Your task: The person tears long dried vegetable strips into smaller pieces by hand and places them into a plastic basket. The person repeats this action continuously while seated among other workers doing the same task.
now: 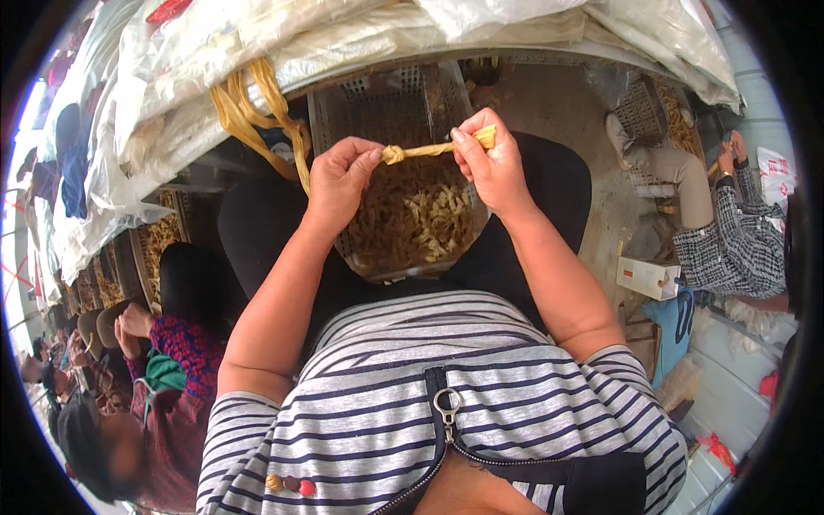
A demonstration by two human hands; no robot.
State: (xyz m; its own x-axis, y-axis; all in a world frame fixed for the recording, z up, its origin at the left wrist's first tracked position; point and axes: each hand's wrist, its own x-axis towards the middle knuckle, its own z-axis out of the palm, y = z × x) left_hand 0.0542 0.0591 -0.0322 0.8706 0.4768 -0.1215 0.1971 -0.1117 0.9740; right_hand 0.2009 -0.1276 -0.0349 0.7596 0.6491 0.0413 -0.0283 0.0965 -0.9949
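Note:
A knotted yellowish strip [428, 150], of a pliable material I cannot name for certain, is stretched between my two hands over a basket. My left hand [344, 174] pinches it beside the knot at its left end. My right hand [489, 161] grips it near its folded right end, which sticks out past the fingers. Between my knees stands a perforated plastic basket [322, 103] with many small yellowish knotted pieces [441, 219] in it. More long yellow strips [254, 116] hang from the plastic-covered surface at the upper left.
Clear plastic sheeting [360, 32] covers the surface ahead. A co-worker in checked clothes [740, 225] sits at the right, near a white box [647, 277]. Other co-workers sit at the left; the nearest one's hands [134, 328] are beside trays of yellowish pieces [161, 238].

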